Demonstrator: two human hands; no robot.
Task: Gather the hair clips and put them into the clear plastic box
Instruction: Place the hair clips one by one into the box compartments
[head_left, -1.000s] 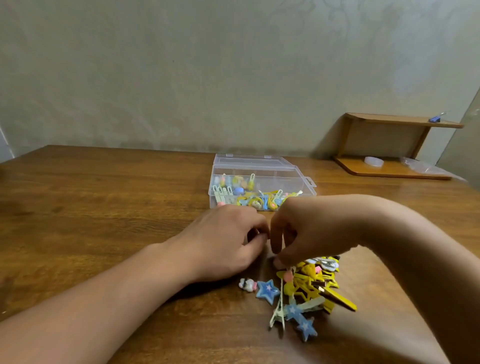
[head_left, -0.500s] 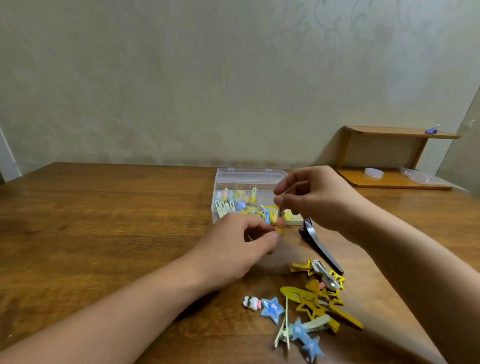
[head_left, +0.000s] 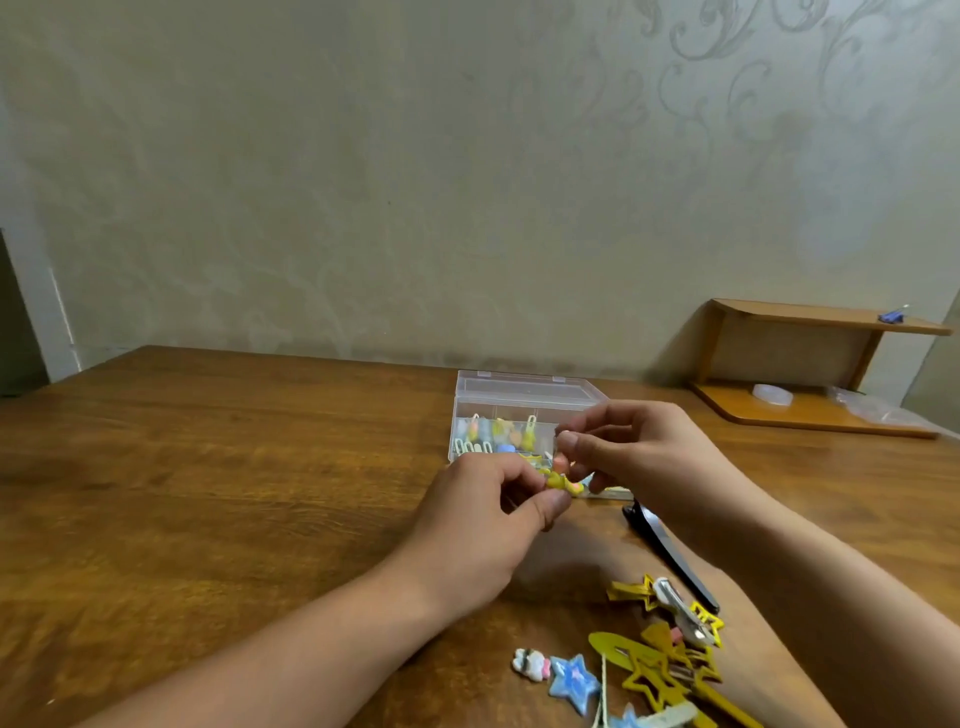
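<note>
A clear plastic box (head_left: 524, 402) stands open mid-table, with several small coloured clips inside. Just in front of it my left hand (head_left: 483, 525) and my right hand (head_left: 639, 457) meet, both pinching a small yellow and pink hair clip (head_left: 558, 480) between fingertips. A long black clip (head_left: 670, 553) lies under my right forearm. Near the front edge sits a pile of hair clips (head_left: 660, 660): yellow stars, a silver one, a blue star clip (head_left: 574, 678) and a small white figure clip (head_left: 530, 662).
The wooden table (head_left: 234, 493) stretches left of the hands. A small wooden shelf (head_left: 810, 364) stands at the back right against the wall, with a white lid and clear plastic on its base.
Both hands rose from the pile toward the box, carrying the small yellow clip. My head tilted up, so the pile now sits lower in view.
</note>
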